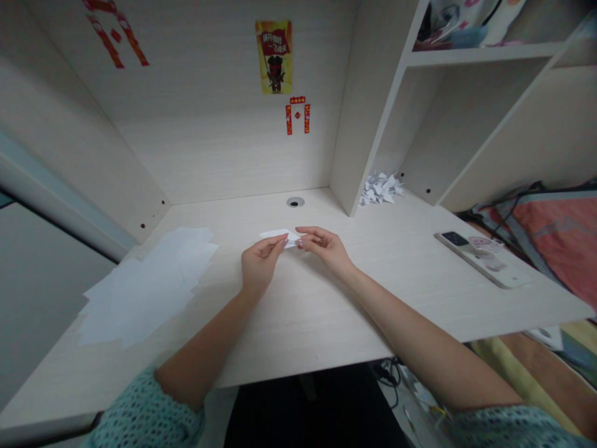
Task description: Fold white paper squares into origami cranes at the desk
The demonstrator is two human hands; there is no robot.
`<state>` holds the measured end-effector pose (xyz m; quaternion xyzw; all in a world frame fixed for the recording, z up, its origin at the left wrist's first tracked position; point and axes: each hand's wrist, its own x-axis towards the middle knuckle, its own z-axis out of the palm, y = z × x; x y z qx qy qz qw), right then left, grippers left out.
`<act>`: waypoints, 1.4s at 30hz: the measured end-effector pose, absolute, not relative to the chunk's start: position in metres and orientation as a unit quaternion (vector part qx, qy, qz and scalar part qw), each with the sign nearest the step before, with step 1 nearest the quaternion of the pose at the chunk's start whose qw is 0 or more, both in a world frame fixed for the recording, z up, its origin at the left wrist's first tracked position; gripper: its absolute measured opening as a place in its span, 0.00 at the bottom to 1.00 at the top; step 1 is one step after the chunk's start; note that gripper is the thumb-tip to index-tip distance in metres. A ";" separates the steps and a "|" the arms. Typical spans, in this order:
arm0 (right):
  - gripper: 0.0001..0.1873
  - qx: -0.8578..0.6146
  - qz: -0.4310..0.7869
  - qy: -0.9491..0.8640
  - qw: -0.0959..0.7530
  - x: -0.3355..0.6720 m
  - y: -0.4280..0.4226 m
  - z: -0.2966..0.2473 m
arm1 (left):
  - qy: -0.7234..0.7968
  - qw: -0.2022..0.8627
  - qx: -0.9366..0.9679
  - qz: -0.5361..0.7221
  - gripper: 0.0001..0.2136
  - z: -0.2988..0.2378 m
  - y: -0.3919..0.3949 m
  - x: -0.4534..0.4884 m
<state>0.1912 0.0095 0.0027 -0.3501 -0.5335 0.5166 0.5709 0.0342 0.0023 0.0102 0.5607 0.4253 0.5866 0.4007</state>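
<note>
A small folded piece of white paper (291,236) is held between both hands above the middle of the desk. My left hand (261,262) pinches its left part between thumb and fingers, and a flat end sticks out behind the fingertips. On the other side my right hand (327,250) grips the right end with thumb and index finger. The fingertips cover part of the folds, so the paper's full shape is hidden. To the left, large white paper sheets (144,286) lie spread in an overlapping stack.
A heap of small folded white paper pieces (381,188) sits in the right-hand cubby. On the right lies a white phone (482,258) near the desk's edge. A round cable hole (295,202) is at the back. An upright divider (373,106) separates desk and shelf.
</note>
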 end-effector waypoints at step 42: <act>0.13 -0.380 0.490 -0.504 0.602 0.181 0.007 -0.002 | 0.416 0.510 0.489 0.573 0.33 0.007 0.002 0.037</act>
